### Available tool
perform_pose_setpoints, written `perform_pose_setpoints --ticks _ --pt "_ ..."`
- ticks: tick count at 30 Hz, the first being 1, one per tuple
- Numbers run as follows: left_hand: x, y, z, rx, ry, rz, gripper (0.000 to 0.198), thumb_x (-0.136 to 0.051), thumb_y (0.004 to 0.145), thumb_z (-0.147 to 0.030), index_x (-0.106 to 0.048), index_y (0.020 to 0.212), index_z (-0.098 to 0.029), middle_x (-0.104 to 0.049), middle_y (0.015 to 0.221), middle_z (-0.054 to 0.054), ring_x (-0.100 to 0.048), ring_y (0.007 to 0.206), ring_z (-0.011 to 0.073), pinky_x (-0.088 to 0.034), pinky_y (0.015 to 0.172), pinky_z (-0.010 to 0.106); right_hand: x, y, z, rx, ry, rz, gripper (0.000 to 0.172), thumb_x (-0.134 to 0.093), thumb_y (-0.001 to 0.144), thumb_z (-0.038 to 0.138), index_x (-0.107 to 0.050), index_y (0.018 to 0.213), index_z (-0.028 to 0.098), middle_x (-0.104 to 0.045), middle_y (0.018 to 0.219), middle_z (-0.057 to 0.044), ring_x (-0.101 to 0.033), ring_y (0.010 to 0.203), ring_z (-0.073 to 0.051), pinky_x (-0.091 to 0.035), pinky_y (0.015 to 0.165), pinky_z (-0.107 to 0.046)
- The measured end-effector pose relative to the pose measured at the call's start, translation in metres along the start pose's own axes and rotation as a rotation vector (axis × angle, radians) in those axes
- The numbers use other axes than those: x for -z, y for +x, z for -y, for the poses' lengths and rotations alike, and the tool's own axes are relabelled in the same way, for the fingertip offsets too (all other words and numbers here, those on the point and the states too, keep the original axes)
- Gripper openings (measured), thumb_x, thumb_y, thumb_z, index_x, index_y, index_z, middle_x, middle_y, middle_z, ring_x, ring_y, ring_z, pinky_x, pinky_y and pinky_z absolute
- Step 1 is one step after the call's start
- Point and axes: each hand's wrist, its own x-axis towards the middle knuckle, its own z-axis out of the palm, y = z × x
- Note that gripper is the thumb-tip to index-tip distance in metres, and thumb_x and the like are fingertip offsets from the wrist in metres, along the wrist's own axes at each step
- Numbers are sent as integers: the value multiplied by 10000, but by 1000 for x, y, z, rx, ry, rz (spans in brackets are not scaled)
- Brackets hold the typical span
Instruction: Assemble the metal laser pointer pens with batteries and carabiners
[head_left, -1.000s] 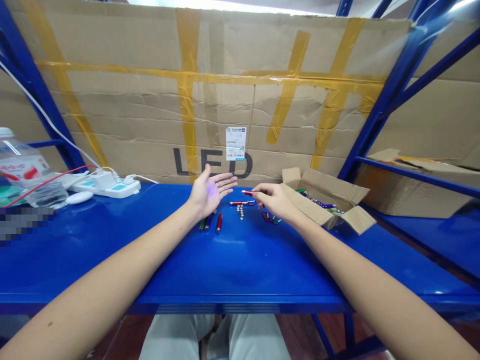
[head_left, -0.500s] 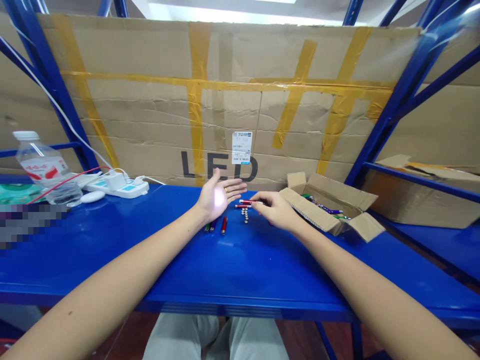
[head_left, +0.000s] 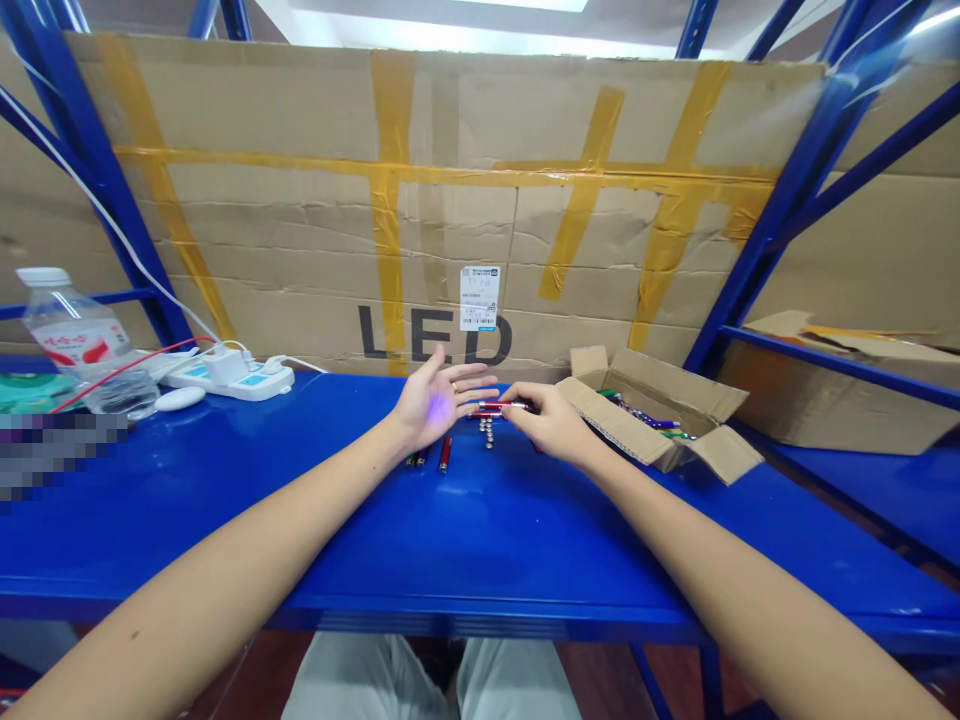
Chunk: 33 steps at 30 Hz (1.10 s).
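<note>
Between the thumb and fingers of my right hand (head_left: pixel 550 422) is a slim red penlight (head_left: pixel 491 405), pointing left. Its beam makes a violet spot on the palm of my left hand (head_left: pixel 435 400), which is held up open with the fingers stretched out and a ring on one finger. Just under the held penlight lies another red one, partly covered. Small silver button cells (head_left: pixel 489 432) sit in short rows on the table below it. A red penlight (head_left: pixel 445 455) lies under my left hand, beside a couple of dark ones (head_left: pixel 421 460) half hidden by the wrist.
An open cardboard box (head_left: pixel 652 410) with several coloured penlights stands on the blue table (head_left: pixel 480 540) to the right. At the left are a water bottle (head_left: pixel 82 340), a white power strip (head_left: pixel 240 378) and cables. A large cardboard sheet (head_left: pixel 300 230) closes off the back.
The light spot on my left palm has turned from white to violet. Both hands keep nearly the same place, and the view has shifted slightly.
</note>
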Motion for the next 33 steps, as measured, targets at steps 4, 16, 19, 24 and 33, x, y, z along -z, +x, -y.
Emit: perform_pose_setpoints --ticks 4,16,19,24,33 --pt "-3 -1 0 -2 11 -23 717 -377 916 -673 -612 1236 -76 -637 1288 225 -551 1264 359 -402 1058 470 0 0 0 -9 -10 5 208 -549 803 296 -694 792 147 -605 651 -14 -493 606 -139 -373 576 -266" --pt "-2 -1 0 -16 27 -9 725 -351 920 -685 -625 1218 -84 -650 1267 224 -580 1222 348 -414 1041 459 -2 0 -2 54 -32 76 222 -545 822 313 -693 811 148 -644 733 -26 -494 665 -149 -378 642 -287" --pt "-3 -2 0 -24 30 3 728 -361 914 -690 -622 1227 -87 -652 1263 223 -573 1232 354 -409 1046 467 -2 0 -2 49 -49 63 214 -547 817 307 -691 805 150 -632 718 -20 -490 656 -146 -376 637 -284" --pt "-4 -2 0 -17 23 -16 725 -363 908 -698 -634 1200 -93 -660 1251 219 -580 1217 356 -411 1034 472 -2 0 -4 21 -42 34 224 -549 825 315 -694 822 145 -639 701 -24 -513 651 -152 -390 618 -276" --pt "0 -1 1 -25 17 4 728 -345 916 -699 -638 1165 -81 -669 1224 227 -616 1165 347 -428 1013 461 -3 -1 1 11 -20 23 247 -538 854 352 -669 812 147 -584 620 -9 -500 598 -146 -379 569 -270"
